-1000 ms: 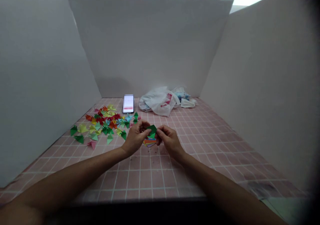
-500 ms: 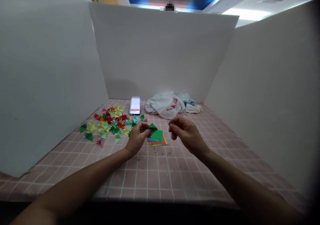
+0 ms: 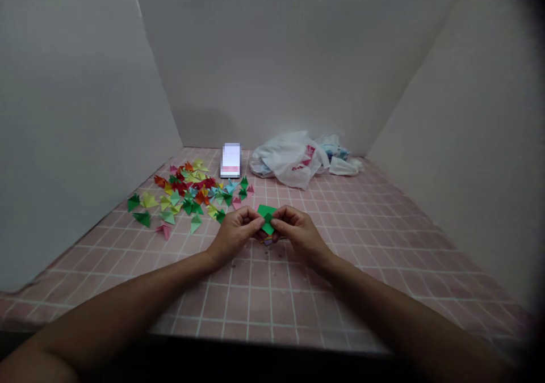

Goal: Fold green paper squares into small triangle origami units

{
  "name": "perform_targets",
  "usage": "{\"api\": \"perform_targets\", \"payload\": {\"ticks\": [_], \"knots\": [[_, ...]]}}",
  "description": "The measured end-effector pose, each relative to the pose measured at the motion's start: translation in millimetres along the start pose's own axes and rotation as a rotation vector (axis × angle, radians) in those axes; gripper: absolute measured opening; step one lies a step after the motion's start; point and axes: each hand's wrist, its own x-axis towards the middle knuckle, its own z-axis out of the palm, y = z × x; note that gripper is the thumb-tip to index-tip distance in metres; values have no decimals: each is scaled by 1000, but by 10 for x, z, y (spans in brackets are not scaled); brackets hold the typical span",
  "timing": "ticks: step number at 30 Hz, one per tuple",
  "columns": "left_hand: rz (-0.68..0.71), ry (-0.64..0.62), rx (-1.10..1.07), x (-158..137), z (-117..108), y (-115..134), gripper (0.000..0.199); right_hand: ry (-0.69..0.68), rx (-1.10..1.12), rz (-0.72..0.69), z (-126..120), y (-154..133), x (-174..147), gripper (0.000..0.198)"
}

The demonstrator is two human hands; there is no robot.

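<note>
Three white panels, the back one (image 3: 272, 65), the left one (image 3: 76, 116) and the right one (image 3: 472, 144), stand around the table (image 3: 255, 312), which is covered with a pink cloth of white grid lines. Across the left half of the table, from near the far left corner toward the middle, there spreads a heap of small folded papers (image 3: 181, 188) in red, orange, yellow, pink, light blue and green. Along the far edge, right of the middle, lies a crumpled white plastic bag (image 3: 285, 161) with red print; just beside it, nearer to the far right corner, is a smaller plastic bundle (image 3: 336, 149), white and blue. The left hand (image 3: 236, 228) and the right hand (image 3: 300, 231) meet above the middle of the table. Near the far edge, between heap and bag, there is a phone (image 3: 230, 159) with a lit screen, blurred. The green paper (image 3: 265, 210), partly folded, is between the two hands; the grip of each is clamped on it, thumb against fingers, one at each side. Below it, mostly hidden, show the edges of some coloured sheets (image 3: 268, 241). Small dark specks lie near them on the cloth.
</note>
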Motion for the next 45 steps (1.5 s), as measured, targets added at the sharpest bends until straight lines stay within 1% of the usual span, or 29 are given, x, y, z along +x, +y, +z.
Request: {"api": "perform_targets", "payload": {"ticks": [5, 9, 12, 15, 19, 28, 36, 38, 41, 45], "knots": [[-104, -32, 30, 10, -3, -17, 30, 31, 75, 87, -66, 40, -35, 18], [-104, -13, 49, 6, -2, -40, 26, 16, 89, 141, -54, 35, -61, 17], [-130, -4, 34, -7, 6, -51, 25, 18, 118, 166, -37, 32, -77, 18], [-141, 23, 22, -27, 11, -55, 22, 29, 140, 157, -27, 31, -86, 17], [-144, 19, 32, -51, 8, -47, 20, 43, 133, 140, -36, 27, -90, 15], [-134, 27, 1, -81, 21, -11, 18, 2, 137, 145, -83, -4, -89, 10], [-91, 70, 30, -73, 25, -13, 24, -35, 135, 144, -88, 20, -79, 14], [-92, 62, 35, -74, 30, 1, 24, -43, 140, 155, -76, 19, -86, 16], [-106, 17, 31, -84, 36, 12, 24, -22, 129, 163, -61, 17, -96, 17], [-110, -10, -7, -94, 38, 4, 27, 13, 101, 127, -68, 24, -85, 17]]}}
